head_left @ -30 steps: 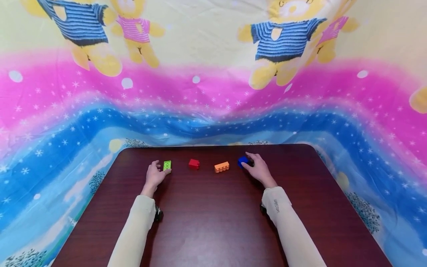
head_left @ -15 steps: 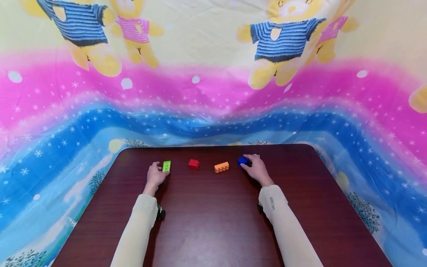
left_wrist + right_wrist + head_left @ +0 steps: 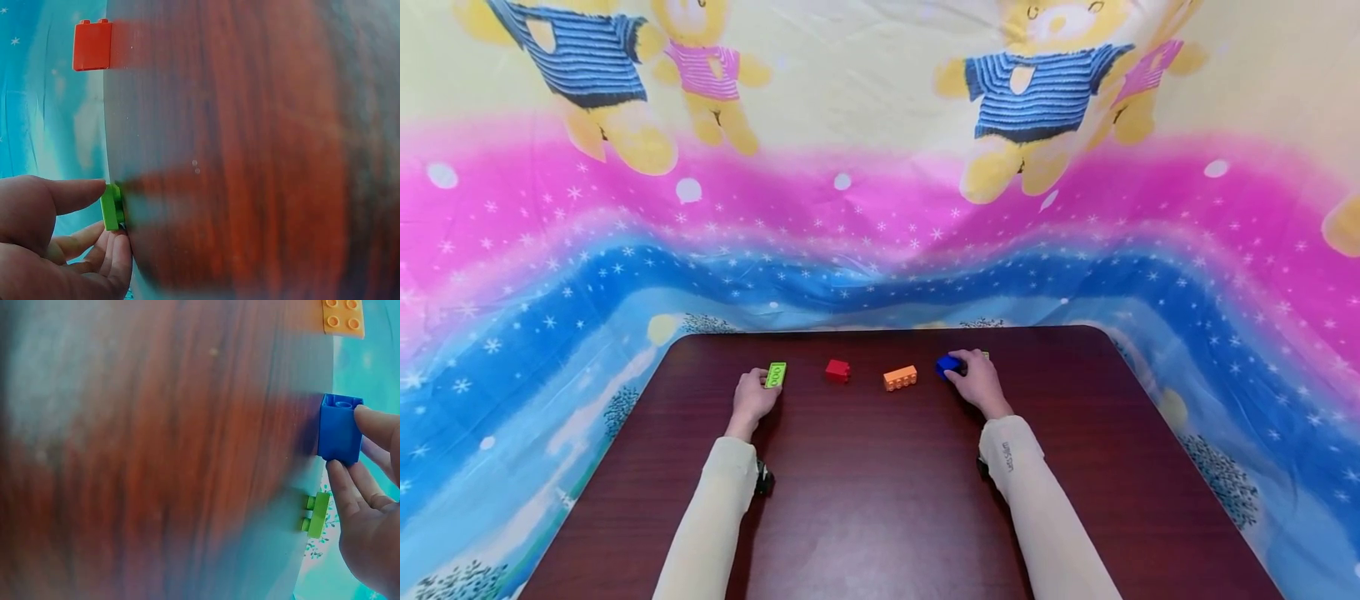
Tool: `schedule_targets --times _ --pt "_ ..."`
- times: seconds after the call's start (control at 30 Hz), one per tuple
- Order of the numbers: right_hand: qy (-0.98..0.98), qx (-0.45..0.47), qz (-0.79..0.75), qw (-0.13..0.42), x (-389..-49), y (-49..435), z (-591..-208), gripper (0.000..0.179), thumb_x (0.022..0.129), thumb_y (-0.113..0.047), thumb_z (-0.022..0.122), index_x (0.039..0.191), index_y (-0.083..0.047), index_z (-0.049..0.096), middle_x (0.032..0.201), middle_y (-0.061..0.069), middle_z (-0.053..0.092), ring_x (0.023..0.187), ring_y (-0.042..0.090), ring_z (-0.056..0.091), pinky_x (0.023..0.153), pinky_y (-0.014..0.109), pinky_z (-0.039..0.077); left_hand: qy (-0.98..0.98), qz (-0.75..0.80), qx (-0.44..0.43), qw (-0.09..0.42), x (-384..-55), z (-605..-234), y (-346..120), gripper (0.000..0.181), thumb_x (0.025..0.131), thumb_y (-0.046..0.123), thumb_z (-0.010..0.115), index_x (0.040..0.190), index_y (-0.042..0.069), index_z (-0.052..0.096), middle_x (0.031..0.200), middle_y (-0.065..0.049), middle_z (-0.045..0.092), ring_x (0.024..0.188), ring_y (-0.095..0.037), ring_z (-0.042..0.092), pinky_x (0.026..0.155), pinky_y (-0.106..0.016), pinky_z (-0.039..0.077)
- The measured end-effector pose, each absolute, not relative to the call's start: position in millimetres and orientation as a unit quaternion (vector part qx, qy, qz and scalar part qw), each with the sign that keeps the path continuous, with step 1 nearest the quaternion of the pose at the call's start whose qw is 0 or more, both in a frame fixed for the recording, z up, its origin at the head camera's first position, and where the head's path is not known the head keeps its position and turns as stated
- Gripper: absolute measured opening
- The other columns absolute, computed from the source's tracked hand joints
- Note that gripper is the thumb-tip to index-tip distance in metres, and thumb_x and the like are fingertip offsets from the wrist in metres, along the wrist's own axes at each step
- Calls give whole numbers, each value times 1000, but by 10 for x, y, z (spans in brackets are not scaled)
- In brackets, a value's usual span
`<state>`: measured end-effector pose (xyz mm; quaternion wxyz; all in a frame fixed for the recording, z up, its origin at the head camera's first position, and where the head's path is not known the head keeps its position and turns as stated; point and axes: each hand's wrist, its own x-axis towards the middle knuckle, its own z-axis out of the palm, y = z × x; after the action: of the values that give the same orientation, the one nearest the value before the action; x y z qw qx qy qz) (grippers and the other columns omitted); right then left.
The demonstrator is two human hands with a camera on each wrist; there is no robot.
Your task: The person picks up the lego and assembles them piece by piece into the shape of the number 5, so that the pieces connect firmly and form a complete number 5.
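At the left of the table, my left hand (image 3: 754, 395) pinches a flat lime-green building brick (image 3: 777, 375) between thumb and fingertips. In the left wrist view this green brick (image 3: 111, 207) stands between the thumb above and the fingers below. On the right, my right hand (image 3: 981, 383) holds a blue brick (image 3: 948, 367) the same way. The right wrist view has the blue brick (image 3: 340, 430) with its hollow side showing, thumb at one side and fingertips at the other. Both bricks appear to be at the tabletop.
Between the hands lie a red brick (image 3: 838, 371) and an orange brick (image 3: 900, 378), apart from each other. Another lime-green brick (image 3: 318, 515) lies beyond the right hand, mostly hidden in the head view. A printed cloth (image 3: 865, 208) hangs behind the dark table (image 3: 865, 492).
My left hand has closed its fingers in on the green brick. The right hand's fingers have drawn in around the blue brick. The bricks have barely moved.
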<state>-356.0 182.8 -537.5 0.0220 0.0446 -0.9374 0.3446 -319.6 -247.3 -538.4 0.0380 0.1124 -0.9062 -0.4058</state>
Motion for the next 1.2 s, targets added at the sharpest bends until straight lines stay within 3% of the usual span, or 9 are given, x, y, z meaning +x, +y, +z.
schedule_targets --times 0.7,1.2 --pt "-936 42 348 22 -3571 1838 -5391 49 103 -25 67 148 -11 56 137 24 55 122 41 57 106 58 50 -940 -327 89 28 -3211 -5357 -2466 43 100 12 62 136 -12 56 126 -34 57 112 -46 56 98 -57 46" --pt "-936 49 346 26 -3580 1846 -5414 49 102 -24 68 148 -10 57 136 24 55 122 41 57 105 58 50 -938 -342 46 22 -2980 -5244 -2384 44 103 11 61 140 -12 54 130 -34 55 113 -43 55 100 -54 47"
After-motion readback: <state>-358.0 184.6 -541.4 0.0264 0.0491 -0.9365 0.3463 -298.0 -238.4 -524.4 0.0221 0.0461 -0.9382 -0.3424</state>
